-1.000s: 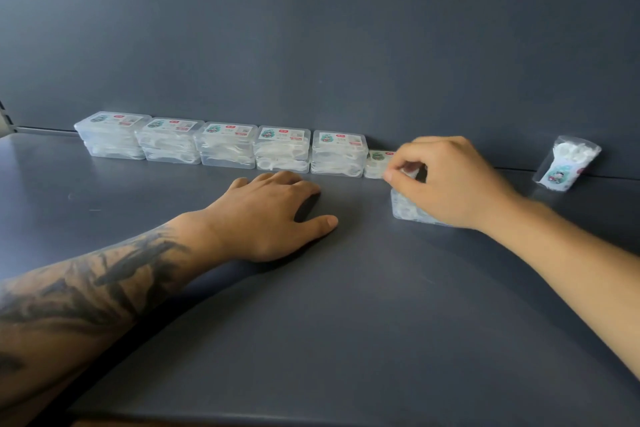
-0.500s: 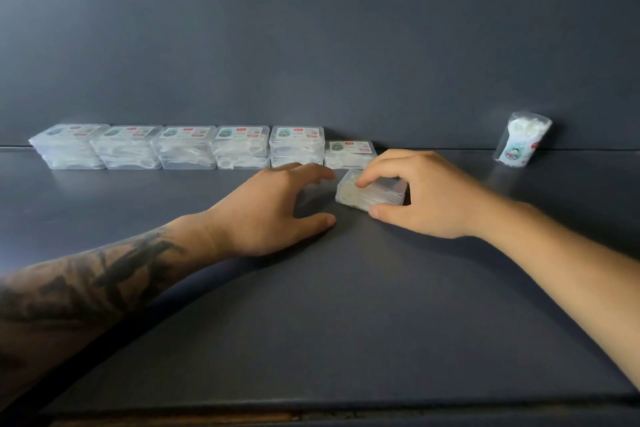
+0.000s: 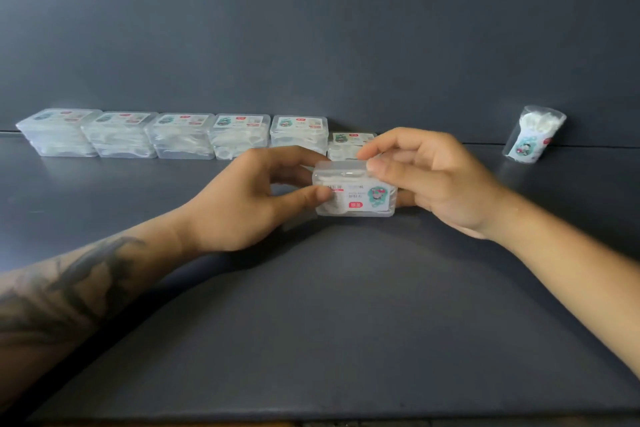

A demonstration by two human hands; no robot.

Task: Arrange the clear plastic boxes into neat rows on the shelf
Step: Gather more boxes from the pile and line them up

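Note:
A clear plastic box (image 3: 356, 196) with a red and teal label is tipped up on its edge at the shelf's middle, label facing me. My left hand (image 3: 249, 199) pinches its left end between thumb and fingers. My right hand (image 3: 433, 177) grips its right end, fingers over the top. Behind them a row of clear boxes (image 3: 180, 135) runs along the back wall, stacked two high. A single low box (image 3: 349, 144) ends that row on the right, partly hidden by the held box.
The dark grey shelf (image 3: 311, 322) stretches toward me to its front edge. A small clear bag of white items (image 3: 533, 135) leans against the back wall at the far right. The dark back wall (image 3: 311, 28) rises just behind the row.
My right hand dragged the box leftward from beside the row's end to the middle. My left hand rose off the shelf and took the box's left end; the box now stands tipped up.

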